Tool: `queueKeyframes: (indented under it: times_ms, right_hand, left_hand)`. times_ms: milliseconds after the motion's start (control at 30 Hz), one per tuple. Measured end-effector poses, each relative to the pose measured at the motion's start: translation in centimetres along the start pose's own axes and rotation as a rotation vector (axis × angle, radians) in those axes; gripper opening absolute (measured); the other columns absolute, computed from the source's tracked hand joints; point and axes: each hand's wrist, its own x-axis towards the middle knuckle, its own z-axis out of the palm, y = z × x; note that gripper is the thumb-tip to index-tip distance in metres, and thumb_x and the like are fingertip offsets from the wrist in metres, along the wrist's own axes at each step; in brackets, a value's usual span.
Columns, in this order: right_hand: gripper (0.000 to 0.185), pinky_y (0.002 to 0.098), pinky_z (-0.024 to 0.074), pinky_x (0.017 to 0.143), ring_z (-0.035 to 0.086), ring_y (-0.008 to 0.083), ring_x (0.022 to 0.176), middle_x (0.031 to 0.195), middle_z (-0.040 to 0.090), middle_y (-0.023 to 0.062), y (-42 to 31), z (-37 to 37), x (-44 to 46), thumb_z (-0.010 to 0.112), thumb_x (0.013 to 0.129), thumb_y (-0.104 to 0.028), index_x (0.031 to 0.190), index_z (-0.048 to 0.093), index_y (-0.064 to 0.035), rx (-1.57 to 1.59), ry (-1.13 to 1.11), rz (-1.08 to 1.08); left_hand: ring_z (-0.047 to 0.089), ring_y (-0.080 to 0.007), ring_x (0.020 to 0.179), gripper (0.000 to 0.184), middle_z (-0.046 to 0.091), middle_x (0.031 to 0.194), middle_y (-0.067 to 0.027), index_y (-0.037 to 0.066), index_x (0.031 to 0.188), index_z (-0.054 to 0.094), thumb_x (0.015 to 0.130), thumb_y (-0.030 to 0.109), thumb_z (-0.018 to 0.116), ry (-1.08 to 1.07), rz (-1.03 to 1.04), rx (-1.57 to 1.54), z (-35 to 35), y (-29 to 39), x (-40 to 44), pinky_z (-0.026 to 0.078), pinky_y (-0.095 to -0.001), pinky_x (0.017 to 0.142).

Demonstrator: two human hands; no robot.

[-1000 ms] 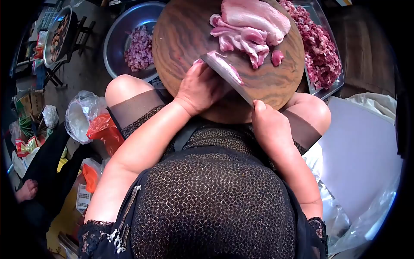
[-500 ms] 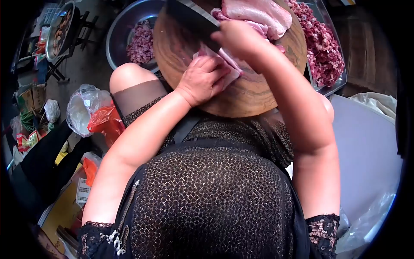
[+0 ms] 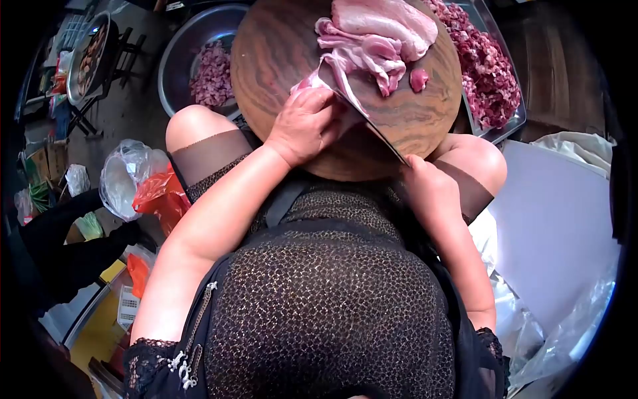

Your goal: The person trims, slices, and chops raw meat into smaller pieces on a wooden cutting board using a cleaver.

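By the round board (image 3: 271, 73), the right hand (image 3: 432, 189) is wrapping its grip around a knife (image 3: 385, 139), wrist angled forward; the left hand (image 3: 302, 128), palm down, is clasping a meat piece (image 3: 315, 79) beside the blade. Slicing seems under way, calling for fingers clear of the edge. Beyond, a larger slab (image 3: 389, 30) is lying.

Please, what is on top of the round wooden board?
Raw meat, some of it by the left hand, and a small separate piece. What lies beneath that hand is covered.
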Motion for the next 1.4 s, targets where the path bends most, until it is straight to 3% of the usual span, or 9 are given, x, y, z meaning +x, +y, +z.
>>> queueKeyframes:
  times_ms: [300, 433, 500, 633, 733, 833, 1000, 1167, 1400]
  right_hand:
    - [0.011, 0.0498, 0.0530, 0.066, 0.066, 0.0396, 0.076, 0.076, 0.065, 0.0194, -5.3, 1.2, 11.6, 0.054, 0.084, -0.008, 0.093, 0.054, -0.0025, 0.080, -0.114, -0.113]
    - [0.029, 0.0499, 0.0523, 0.079, 0.067, 0.0411, 0.090, 0.093, 0.069, 0.0234, -5.3, 1.3, 20.4, 0.055, 0.093, -0.026, 0.097, 0.067, -0.0006, 0.085, -0.234, -0.174]
    - [0.036, 0.0505, 0.0504, 0.083, 0.065, 0.0427, 0.094, 0.096, 0.068, 0.0259, -5.5, -0.4, 20.2, 0.052, 0.094, -0.032, 0.102, 0.067, 0.0000, 0.046, -0.076, 0.002]
    - [0.032, 0.0513, 0.0488, 0.081, 0.064, 0.0431, 0.092, 0.093, 0.067, 0.0259, -2.2, -0.7, 15.6, 0.051, 0.096, -0.030, 0.102, 0.064, -0.0008, 0.183, 0.165, -0.040]
    - [0.026, 0.0515, 0.0501, 0.079, 0.065, 0.0424, 0.088, 0.088, 0.067, 0.0238, -1.0, -1.9, 8.7, 0.053, 0.097, -0.028, 0.102, 0.063, -0.0041, 0.225, 0.105, 0.067]
    - [0.024, 0.0500, 0.0512, 0.074, 0.064, 0.0419, 0.083, 0.085, 0.067, 0.0226, 0.4, -1.0, 3.4, 0.056, 0.096, -0.027, 0.102, 0.062, -0.0046, 0.245, 0.064, 0.091]
    - [0.013, 0.0414, 0.0542, 0.059, 0.067, 0.0304, 0.069, 0.074, 0.066, 0.0139, -0.7, 0.7, -0.2, 0.059, 0.093, -0.019, 0.095, 0.061, -0.0062, 0.003, 0.199, -0.114]
    - [0.018, 0.0417, 0.0546, 0.061, 0.067, 0.0319, 0.072, 0.078, 0.067, 0.0138, -1.2, 1.4, 0.4, 0.063, 0.090, -0.017, 0.104, 0.061, -0.0060, -0.074, 0.053, -0.102]
    - [0.009, 0.0445, 0.0551, 0.061, 0.068, 0.0345, 0.071, 0.076, 0.065, 0.0185, -3.1, 0.2, 3.7, 0.055, 0.088, -0.009, 0.092, 0.055, -0.0016, -0.131, -0.162, -0.070]
  left_hand:
    - [0.054, -0.0372, 0.114, 0.026, 0.060, 0.116, -0.0142, 0.010, 0.098, 0.073, 0.075, 0.021, 0.071, 0.035, 0.070, 0.088, 0.5, -0.1, 0.4, 0.040, -0.0520, 0.102]
    - [0.058, -0.0315, 0.104, 0.028, 0.061, 0.112, -0.0085, 0.016, 0.104, 0.071, 0.076, 0.019, 0.072, 0.012, -0.016, 0.033, 0.3, 0.1, 0.0, 0.046, -0.0457, 0.091]
    - [0.058, -0.0304, 0.107, 0.028, 0.060, 0.113, -0.0082, 0.016, 0.104, 0.071, 0.076, 0.019, 0.072, -0.016, 0.018, 0.033, 0.1, 0.1, 0.2, 0.045, -0.0447, 0.094]
    - [0.057, -0.0286, 0.111, 0.029, 0.060, 0.115, -0.0077, 0.016, 0.104, 0.070, 0.075, 0.018, 0.072, 0.035, 0.057, 0.105, -0.3, 1.3, -0.1, 0.043, -0.0431, 0.098]
    - [0.057, -0.0292, 0.111, 0.032, 0.060, 0.116, -0.0085, 0.009, 0.104, 0.067, 0.074, 0.017, 0.072, 0.166, 0.219, 0.282, -1.7, 2.2, -0.2, 0.044, -0.0442, 0.098]
    - [0.058, -0.0304, 0.107, 0.029, 0.060, 0.114, -0.0089, 0.006, 0.100, 0.066, 0.074, 0.016, 0.071, 0.034, 0.130, 0.089, -0.8, 0.4, -0.6, 0.047, -0.0434, 0.094]
    - [0.058, -0.0315, 0.106, 0.028, 0.060, 0.109, -0.0093, 0.007, 0.101, 0.067, 0.074, 0.015, 0.071, 0.037, 0.066, 0.053, -0.2, 0.5, -1.0, 0.047, -0.0436, 0.093]
    - [0.055, -0.0322, 0.112, 0.036, 0.058, 0.119, -0.0106, 0.010, 0.111, 0.069, 0.076, 0.017, 0.071, 0.045, 0.037, 0.091, -0.4, 0.8, -1.0, 0.046, -0.0474, 0.096]
    - [0.054, -0.0342, 0.113, 0.037, 0.057, 0.121, -0.0105, 0.010, 0.111, 0.069, 0.077, 0.024, 0.070, 0.045, 0.069, 0.238, 0.2, 0.5, -1.1, 0.044, -0.0480, 0.100]
